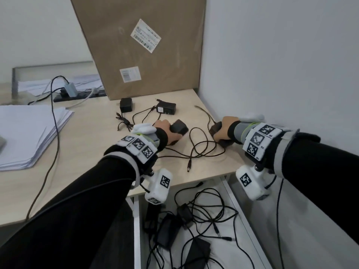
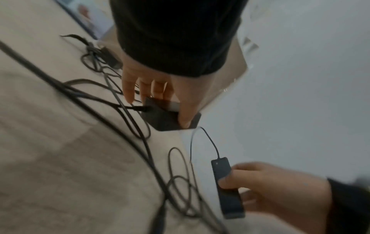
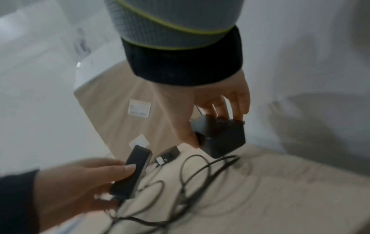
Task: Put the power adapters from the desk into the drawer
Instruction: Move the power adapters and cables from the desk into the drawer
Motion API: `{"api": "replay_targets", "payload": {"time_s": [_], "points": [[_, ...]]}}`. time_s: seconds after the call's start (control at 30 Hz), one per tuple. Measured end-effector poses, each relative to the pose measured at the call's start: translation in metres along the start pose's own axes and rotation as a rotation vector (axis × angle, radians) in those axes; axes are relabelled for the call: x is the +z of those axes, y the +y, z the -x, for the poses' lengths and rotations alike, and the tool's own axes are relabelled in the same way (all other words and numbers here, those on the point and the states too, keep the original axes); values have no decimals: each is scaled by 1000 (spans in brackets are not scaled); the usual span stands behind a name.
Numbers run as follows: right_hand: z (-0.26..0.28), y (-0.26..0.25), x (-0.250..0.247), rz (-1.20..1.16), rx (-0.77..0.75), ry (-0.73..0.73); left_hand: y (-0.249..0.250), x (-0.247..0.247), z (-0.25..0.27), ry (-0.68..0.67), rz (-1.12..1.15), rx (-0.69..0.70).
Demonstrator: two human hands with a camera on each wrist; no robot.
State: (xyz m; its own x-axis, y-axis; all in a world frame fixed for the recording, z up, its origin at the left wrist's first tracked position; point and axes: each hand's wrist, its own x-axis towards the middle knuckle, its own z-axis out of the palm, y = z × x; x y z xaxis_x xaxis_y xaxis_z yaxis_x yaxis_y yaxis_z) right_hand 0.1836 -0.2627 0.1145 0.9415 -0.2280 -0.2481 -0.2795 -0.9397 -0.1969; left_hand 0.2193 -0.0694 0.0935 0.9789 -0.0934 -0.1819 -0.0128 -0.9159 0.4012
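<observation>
My left hand grips a black power adapter just above the light wooden desk; the left wrist view shows thumb and fingers of the left hand curled round this adapter. My right hand holds a second, blocky dark adapter near the wall, clear in the right wrist view. Two more adapters lie farther back: a small black one and one with a white label. Below the desk edge the white drawer stands open with several adapters and cables inside.
A large cardboard box leans at the back. Paper stacks and a power strip sit at the left. Looped black cords trail between my hands. A white wall closes the right side.
</observation>
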Motion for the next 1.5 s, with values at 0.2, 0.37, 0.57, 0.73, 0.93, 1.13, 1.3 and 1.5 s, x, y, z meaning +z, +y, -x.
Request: {"api": "replay_targets", "payload": {"time_s": [0.2,0.37,0.57,0.73,0.93,1.13,1.3,1.5], "points": [[33,-30,-31,-925,33,6,-8,-48,38,80,1012,-38],[79,-55,-56,-1269,-98,-116,-1,-76,80,88,1191,109],[125,-73,-61,-1370,-187,-253,3,-75,121,117,1091,250],[151,-75,-65,-1459,-144,-215,6,-67,143,191,948,369],[157,-68,-64,-1326,-123,-305,9,-61,161,139,873,518],[154,-56,-62,-1257,-112,-285,15,-60,173,87,726,599],[155,-51,-66,-921,-110,-239,18,-60,175,119,681,569],[149,-51,-64,-984,-132,-342,14,-62,172,115,603,584]]}}
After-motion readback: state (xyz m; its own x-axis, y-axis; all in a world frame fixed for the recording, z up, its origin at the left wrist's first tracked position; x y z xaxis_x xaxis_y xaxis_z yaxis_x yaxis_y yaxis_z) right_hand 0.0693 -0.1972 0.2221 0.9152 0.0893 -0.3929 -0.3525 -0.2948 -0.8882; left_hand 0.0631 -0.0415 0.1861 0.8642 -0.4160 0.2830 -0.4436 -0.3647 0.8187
